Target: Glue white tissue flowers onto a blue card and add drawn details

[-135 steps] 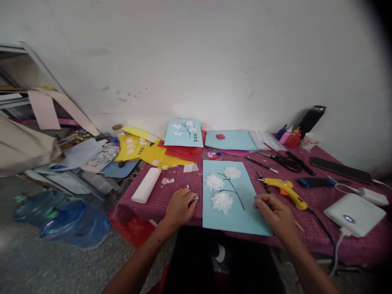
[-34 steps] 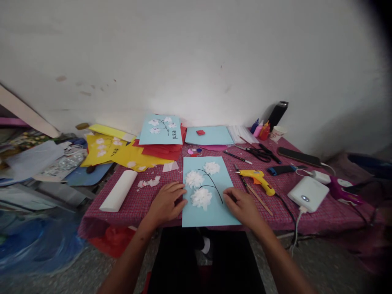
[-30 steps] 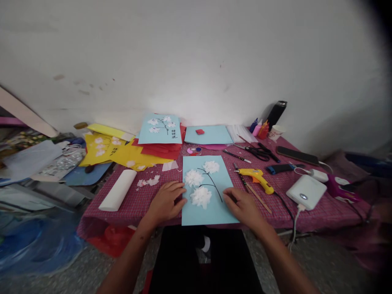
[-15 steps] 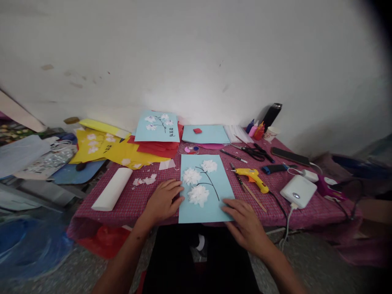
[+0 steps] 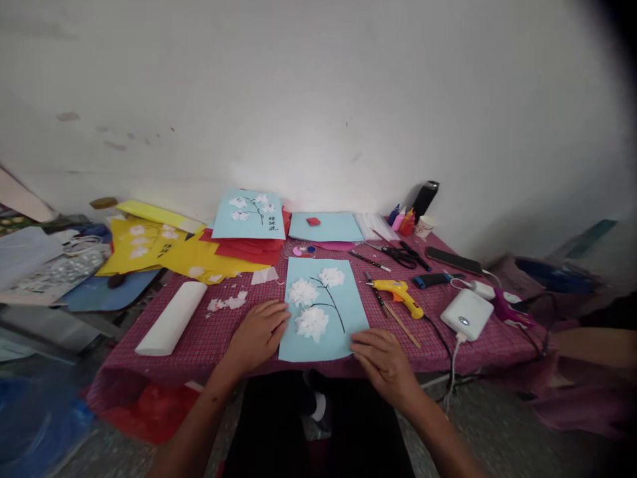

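In front of me lies a light blue sheet of paper (image 5: 326,350) with three white ruffled paper flowers, one of them a flower (image 5: 312,322) near its lower left, and a drawn dark stem. My left hand (image 5: 261,330) rests on the tablecloth, fingers stretched out, fingertips at the sheet's left edge. At the lower right corner, my right hand (image 5: 383,362) has its fingers on top and the thumb at the edge, pinching the paper. The sheet's bottom edge curves slightly.
A yellow hot glue gun (image 5: 401,295), scissors (image 5: 401,257) and a white power bank (image 5: 466,313) lie to the right. A white paper roll (image 5: 172,318) and paper scraps (image 5: 227,302) are on the left. Behind stand a finished flower picture (image 5: 249,226) on red sheets and a black flask (image 5: 425,198).
The view has shifted a little, so the table appears further left and lower. My right hand has closed on the sheet's corner; the left stays at the left edge.
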`<state>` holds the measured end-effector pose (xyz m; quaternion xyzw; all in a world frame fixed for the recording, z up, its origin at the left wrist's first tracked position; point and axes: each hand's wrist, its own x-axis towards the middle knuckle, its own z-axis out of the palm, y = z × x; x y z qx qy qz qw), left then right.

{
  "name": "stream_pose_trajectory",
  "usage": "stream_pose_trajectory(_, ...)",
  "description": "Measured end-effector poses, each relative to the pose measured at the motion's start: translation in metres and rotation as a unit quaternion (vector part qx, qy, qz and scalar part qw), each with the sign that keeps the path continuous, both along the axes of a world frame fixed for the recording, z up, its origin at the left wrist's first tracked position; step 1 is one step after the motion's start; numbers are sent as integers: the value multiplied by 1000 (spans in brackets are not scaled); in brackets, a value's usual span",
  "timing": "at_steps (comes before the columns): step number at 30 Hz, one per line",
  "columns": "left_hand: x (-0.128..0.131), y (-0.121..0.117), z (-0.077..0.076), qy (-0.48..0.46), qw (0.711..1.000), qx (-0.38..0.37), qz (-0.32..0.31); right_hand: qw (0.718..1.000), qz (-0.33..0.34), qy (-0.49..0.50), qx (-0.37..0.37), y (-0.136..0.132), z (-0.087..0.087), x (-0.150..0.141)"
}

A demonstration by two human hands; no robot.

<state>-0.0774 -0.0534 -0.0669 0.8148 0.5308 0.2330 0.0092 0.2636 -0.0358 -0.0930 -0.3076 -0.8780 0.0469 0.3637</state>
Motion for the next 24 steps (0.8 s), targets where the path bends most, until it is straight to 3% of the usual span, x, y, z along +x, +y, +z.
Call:
stream_pose_trajectory(6,-1,-1,4,-15,1000,-1,-9,1000,-12,-9,-3,6,3,-5)
stream_pose_trajectory(12,1,-3,4,-6,1000,-5,0,994,23,-64,-88,9,40,6)
stream_pose_trajectory(14,1,-4,4,-5,1000,1,-1,992,-24,-48,-111,23,52,18)
stream_pose_trajectory(16,2,-4,5,-4,1000,5,-1,984,-117,-50,-122,46,59,32)
stream_pose_trajectory(19,3,-5,6,5,1000,10,2,948,-252,-137,-141,85,63,52)
stream_pose_trajectory(24,5,-7,7,12,1000,19,7,914,-318,-205,-147,115,56,69)
